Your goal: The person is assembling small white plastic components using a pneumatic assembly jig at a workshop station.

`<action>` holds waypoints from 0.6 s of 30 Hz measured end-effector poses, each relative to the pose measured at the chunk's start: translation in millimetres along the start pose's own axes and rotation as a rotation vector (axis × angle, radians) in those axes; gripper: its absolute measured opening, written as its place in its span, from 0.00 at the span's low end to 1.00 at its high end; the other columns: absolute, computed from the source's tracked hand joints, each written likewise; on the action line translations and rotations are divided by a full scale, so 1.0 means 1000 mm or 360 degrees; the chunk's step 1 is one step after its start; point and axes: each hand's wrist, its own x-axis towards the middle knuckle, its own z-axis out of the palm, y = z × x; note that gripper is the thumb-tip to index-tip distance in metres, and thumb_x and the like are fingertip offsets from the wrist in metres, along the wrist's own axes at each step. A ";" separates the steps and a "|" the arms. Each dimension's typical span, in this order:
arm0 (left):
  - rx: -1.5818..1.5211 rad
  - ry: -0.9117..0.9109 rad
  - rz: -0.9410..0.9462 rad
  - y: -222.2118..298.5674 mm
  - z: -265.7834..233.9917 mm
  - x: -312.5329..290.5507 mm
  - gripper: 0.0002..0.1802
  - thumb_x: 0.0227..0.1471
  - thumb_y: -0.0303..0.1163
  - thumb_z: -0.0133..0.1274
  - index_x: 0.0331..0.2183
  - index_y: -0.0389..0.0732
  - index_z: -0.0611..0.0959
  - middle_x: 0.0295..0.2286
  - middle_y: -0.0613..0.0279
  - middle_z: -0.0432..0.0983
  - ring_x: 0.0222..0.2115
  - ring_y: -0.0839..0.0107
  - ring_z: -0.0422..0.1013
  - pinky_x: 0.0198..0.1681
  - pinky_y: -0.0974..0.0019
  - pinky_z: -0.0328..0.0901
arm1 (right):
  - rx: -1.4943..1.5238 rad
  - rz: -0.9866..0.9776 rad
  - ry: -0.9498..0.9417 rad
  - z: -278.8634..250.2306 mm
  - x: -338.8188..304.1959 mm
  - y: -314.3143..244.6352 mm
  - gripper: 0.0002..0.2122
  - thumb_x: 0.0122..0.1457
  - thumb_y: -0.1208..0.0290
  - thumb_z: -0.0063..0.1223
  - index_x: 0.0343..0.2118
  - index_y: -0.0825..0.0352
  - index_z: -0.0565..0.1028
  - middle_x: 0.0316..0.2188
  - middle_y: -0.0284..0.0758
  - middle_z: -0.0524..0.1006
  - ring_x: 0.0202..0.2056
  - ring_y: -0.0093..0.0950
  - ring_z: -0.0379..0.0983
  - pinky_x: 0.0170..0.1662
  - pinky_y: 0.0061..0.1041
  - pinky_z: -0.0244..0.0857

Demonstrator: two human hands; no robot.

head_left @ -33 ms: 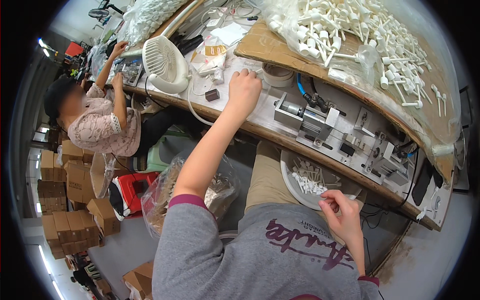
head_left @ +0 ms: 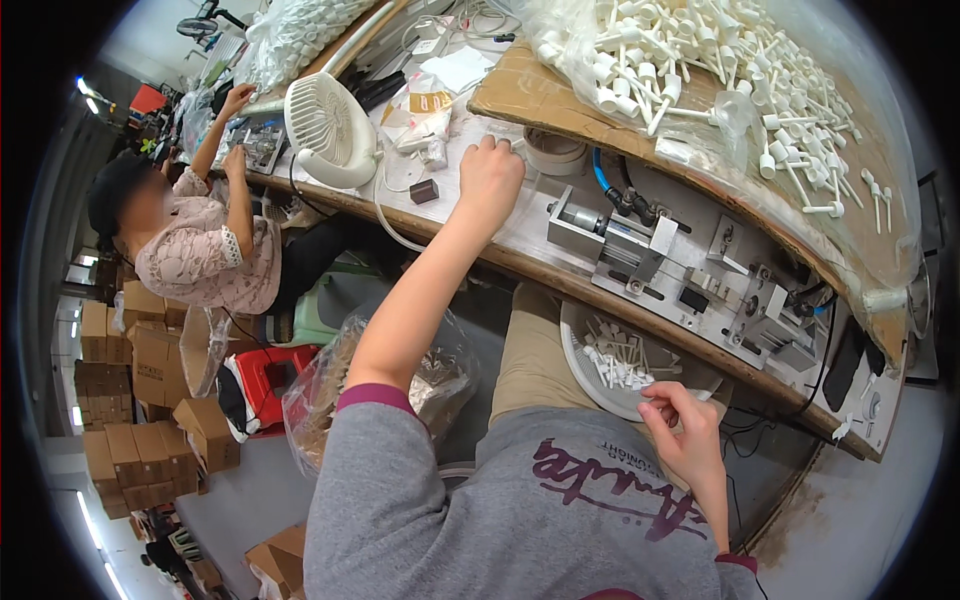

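Note:
My left hand (head_left: 491, 182) reaches forward onto the bench, its fingers curled closed and pointing away from me. Whatever they hold, if anything, is hidden behind the knuckles. It is just left of a round whitish tub (head_left: 555, 152). Low at the right, my right hand (head_left: 688, 432) is bent in a loose pinch, thumb and forefinger near each other at the rim of a white basket (head_left: 577, 362). I cannot make out what is between them. Small white plastic stemmed pieces (head_left: 618, 358) lie in that basket, beside my lap.
A metal fixture (head_left: 635, 250) with blue air hoses is mounted on the bench. Behind it, a cardboard sheet (head_left: 520, 85) carries a heap of white stemmed cups (head_left: 690, 60). Left stand a white fan (head_left: 330, 130) and a small dark block (head_left: 424, 191). A co-worker (head_left: 205, 245) sits farther left.

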 end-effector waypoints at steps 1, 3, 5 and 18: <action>0.0034 -0.0078 -0.0060 0.002 0.006 0.006 0.05 0.39 0.27 0.55 0.23 0.41 0.84 0.31 0.60 0.79 0.35 0.62 0.74 0.38 0.60 0.67 | 0.0007 0.0019 0.0033 0.000 -0.003 0.001 0.06 0.55 0.77 0.60 0.34 0.70 0.76 0.23 0.35 0.79 0.20 0.21 0.73 0.23 0.19 0.65; 0.0072 -0.0117 -0.0076 0.001 0.016 0.014 0.05 0.38 0.28 0.55 0.21 0.41 0.84 0.30 0.60 0.78 0.35 0.60 0.74 0.37 0.58 0.67 | 0.0010 0.0042 0.0072 0.001 -0.006 0.003 0.06 0.55 0.77 0.60 0.34 0.70 0.76 0.24 0.36 0.79 0.20 0.22 0.74 0.24 0.19 0.66; 0.0080 -0.0040 0.0008 -0.004 0.025 0.018 0.04 0.37 0.28 0.55 0.19 0.41 0.84 0.29 0.60 0.78 0.35 0.58 0.74 0.35 0.56 0.68 | 0.0003 0.0049 0.0080 0.000 -0.009 0.004 0.06 0.55 0.77 0.60 0.34 0.70 0.77 0.25 0.37 0.79 0.21 0.22 0.74 0.24 0.20 0.66; -0.0716 0.0164 -0.0479 -0.030 0.000 -0.002 0.04 0.54 0.28 0.51 0.33 0.39 0.75 0.27 0.48 0.78 0.32 0.49 0.75 0.34 0.50 0.68 | 0.0036 0.0001 0.0050 0.006 -0.001 0.006 0.07 0.55 0.77 0.60 0.35 0.71 0.76 0.25 0.35 0.79 0.20 0.21 0.71 0.24 0.20 0.63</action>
